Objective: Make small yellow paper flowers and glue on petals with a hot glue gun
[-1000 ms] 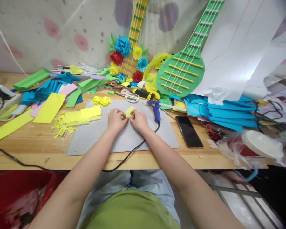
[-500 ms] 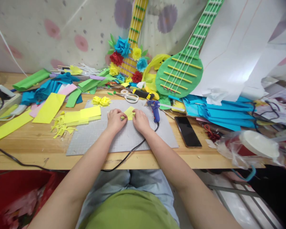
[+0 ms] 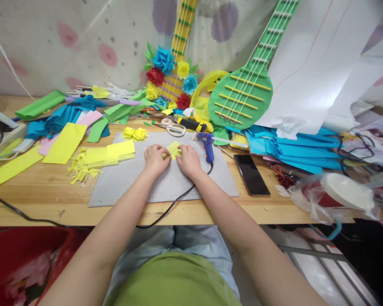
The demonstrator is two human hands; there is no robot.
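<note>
Between my two hands a small piece of yellow crepe paper (image 3: 173,149) lies over the grey cutting mat (image 3: 121,182). My left hand (image 3: 155,159) pinches its left side with curled fingers. On its right side my right hand (image 3: 189,160) grips the edge, thumb and fingers together. Just right of that hand lies a blue glue gun (image 3: 207,146), its black cord running under my right forearm. Yellow paper strips (image 3: 120,149) are stacked left of my left hand, with yellow paper flowers (image 3: 135,134) behind them. White-handled scissors (image 3: 176,130) rest at the mat's back edge.
A black phone (image 3: 252,174) lies right of the mat. Behind stand a green paper lute (image 3: 242,100) and a yellow one (image 3: 179,38) with paper flowers. Blue crepe paper (image 3: 293,148) is piled at right, near a plastic-wrapped cup (image 3: 344,195). Yellow scraps (image 3: 83,168) lie at left.
The view has shifted very slightly. Both hands stay on the yellow paper in nearly the same place; my right fingers have moved only a little.
</note>
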